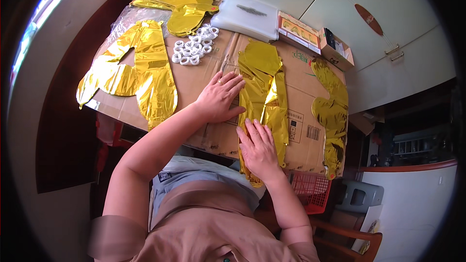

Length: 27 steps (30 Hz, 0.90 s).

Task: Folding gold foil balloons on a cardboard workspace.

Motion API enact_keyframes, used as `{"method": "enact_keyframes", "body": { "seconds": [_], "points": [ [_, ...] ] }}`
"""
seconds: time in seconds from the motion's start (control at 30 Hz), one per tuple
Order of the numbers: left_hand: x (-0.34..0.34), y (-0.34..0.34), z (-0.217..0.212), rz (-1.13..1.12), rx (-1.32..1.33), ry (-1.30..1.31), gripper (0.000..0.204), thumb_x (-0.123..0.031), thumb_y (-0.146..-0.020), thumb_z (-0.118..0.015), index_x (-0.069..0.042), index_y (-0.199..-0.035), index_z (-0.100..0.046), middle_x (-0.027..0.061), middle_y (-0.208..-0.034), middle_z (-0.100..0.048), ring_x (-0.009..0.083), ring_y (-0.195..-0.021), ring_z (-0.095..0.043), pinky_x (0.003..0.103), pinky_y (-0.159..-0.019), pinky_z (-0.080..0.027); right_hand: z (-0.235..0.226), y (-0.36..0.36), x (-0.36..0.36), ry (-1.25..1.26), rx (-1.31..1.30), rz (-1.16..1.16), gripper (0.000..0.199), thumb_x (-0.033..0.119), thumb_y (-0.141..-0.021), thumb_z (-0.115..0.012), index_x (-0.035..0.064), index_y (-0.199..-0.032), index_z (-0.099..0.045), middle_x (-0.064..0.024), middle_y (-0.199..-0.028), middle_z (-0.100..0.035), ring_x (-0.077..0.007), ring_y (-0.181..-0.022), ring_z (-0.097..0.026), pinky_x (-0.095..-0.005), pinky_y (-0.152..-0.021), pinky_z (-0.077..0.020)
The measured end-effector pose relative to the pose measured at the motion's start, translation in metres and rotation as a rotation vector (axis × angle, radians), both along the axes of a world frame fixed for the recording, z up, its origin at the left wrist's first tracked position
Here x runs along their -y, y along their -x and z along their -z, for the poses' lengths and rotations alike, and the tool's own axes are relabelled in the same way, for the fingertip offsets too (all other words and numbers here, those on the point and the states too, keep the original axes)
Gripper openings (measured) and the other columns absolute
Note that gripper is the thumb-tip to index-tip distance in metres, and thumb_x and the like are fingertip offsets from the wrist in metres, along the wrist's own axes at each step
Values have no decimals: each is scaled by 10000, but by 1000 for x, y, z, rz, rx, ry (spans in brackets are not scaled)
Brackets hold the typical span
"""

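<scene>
A tabletop (302,90) covered in brown cardboard fills the middle of the frame. The left forearm (165,136) rises from the lower left, bent at the elbow, and slants up and right across the tabletop's near edge. The right forearm (286,194) comes up from the lower right, leaning in toward the centre.

On the left of the frame lies a broad, crinkled gold foil piece (155,75) with a notch in its outline. The long folded gold sheet (264,75) runs down the centre of the frame, its lower end hanging past the near edge. A curved gold strip (335,111) lies along the right side, and a gold foil stack (187,19) sits at the upper left, beside a whitish plastic pack (242,17) at the top centre.

The right hand (259,148) lies palm down on the lower part of the folded sheet, fingers parted and pointing up the frame. The left hand (221,98) is palm down too, fingers toward the upper right and thumb out to the right — fingertips and thumb at the sheet's left edge. Each grip is wide, fingers extended and closed on nothing.

Two small boxes stand at the upper right: a printed box (298,31) and an open box (337,51). Smallest are the white rings (187,51) — clustered just below the gold foil stack.
</scene>
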State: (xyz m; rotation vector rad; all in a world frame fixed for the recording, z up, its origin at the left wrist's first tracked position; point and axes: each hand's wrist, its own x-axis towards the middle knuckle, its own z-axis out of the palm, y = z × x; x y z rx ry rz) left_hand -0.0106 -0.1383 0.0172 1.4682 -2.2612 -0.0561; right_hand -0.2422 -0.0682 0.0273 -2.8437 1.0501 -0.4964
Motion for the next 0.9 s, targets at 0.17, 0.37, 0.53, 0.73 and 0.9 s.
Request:
{"method": "enact_keyframes", "body": {
  "seconds": [0.17, 0.37, 0.53, 0.73, 0.9],
  "points": [
    [-3, 3, -3, -91, -65, 110, 671, -381, -837, -721, -38, -1380, -526, 167, -1442, -503, 343, -1409, -406, 530, -1199, -250, 2, -2, 2, 3, -4, 6, 482, 210, -909, -646, 96, -1372, -576, -178, -1452, -503, -370, -1349, -452, -536, -1132, -323],
    [-30, 15, -1, 192, -30, 176, 364, -245, -837, -712, -37, -1133, -673, 131, -1239, -626, 302, -1266, -551, 516, -1132, -369, -2, 0, 5, -17, -38, -12, 511, 189, -882, -654, 94, -1376, -561, -175, -1440, -507, -373, -1338, -458, -532, -1130, -327],
    [-22, 10, 3, 103, -48, 118, 423, -265, -844, -700, -20, -1186, -656, 137, -1277, -618, 306, -1296, -535, 521, -1156, -343, -4, 1, 4, -19, -17, -36, 519, 189, -876, -656, 96, -1377, -560, -170, -1443, -506, -374, -1350, -452, -525, -1139, -320],
    [-4, 9, 0, 33, 37, 109, 498, -305, -831, -716, -6, -1222, -643, 151, -1312, -612, 321, -1314, -525, 523, -1171, -321, -2, 3, 4, -25, -25, -51, 530, 190, -875, -661, 100, -1388, -564, -166, -1448, -511, -376, -1356, -449, -534, -1143, -315],
    [16, 2, 1, 5, 22, 82, 544, -352, -829, -728, -12, -1242, -629, 151, -1344, -602, 322, -1330, -513, 513, -1188, -294, -1, 7, 2, -32, -19, -55, 529, 190, -879, -660, 99, -1392, -570, -164, -1463, -510, -379, -1362, -445, -541, -1149, -308]
  ]
}}
